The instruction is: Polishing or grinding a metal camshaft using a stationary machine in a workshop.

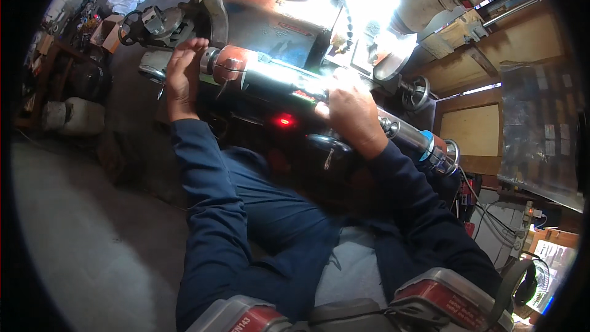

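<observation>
Machine point(264, 37) work seems unfinished, remainder unclear; left hand point(182, 83) is held part-open; right hand point(356, 110) is curled, grip undiscernible.

The head view looks steeply down and forward from the wearer's head, above the chest, through a fisheye lens whose dark round rim cuts off the corners. Both the left grip point(182, 83) and the right grip point(357, 110) fall above mid-height, near the lens. Much nearer, below the grips, respirator filters point(442, 298) loom large at the lower edge. Sleeved forearms point(209, 209) rise from there toward the grips. The machine tool point(267, 31) fills the middle beyond the grips, running aslant, while left of the left grip the floor point(80, 209) stretches toward the curved rim.
</observation>
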A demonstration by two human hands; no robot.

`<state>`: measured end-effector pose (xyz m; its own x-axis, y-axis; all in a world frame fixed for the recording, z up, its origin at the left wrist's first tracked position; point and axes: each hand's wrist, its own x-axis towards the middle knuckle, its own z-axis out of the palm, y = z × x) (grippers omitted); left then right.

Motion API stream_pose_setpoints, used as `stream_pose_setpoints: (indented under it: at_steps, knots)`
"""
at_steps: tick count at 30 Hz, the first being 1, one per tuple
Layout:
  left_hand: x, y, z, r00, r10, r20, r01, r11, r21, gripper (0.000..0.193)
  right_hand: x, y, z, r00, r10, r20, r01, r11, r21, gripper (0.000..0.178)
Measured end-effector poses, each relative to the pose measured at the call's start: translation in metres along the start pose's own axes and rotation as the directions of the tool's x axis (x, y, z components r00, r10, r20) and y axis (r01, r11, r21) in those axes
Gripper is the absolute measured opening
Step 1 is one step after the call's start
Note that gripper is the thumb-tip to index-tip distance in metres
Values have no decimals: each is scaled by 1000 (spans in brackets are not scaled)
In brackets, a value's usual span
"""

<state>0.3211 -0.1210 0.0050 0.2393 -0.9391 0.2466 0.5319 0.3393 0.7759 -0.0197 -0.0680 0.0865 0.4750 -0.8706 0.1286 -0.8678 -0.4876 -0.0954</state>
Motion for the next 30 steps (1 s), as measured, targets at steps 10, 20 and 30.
stream_pose_setpoints:
  at_steps: [10, 20, 30]
  knots:
    - [-2, 2, 17, 955, -284, -84, 293, 950, 110, 21, -3, 0, 0, 1000, 16, 20, -16, 1000, -6, 34]
    - [-4, 5, 32, 952, -287, -108, 303, 935, 186, 29, -2, 1, 5, 961, 23, -276, 23, 987, 162, 23]
    - [23, -35, -37, 786, 135, -604, 81, 945, 317, 31, -37, 62, -86, 817, 340, -465, -27, 829, 558, 17]
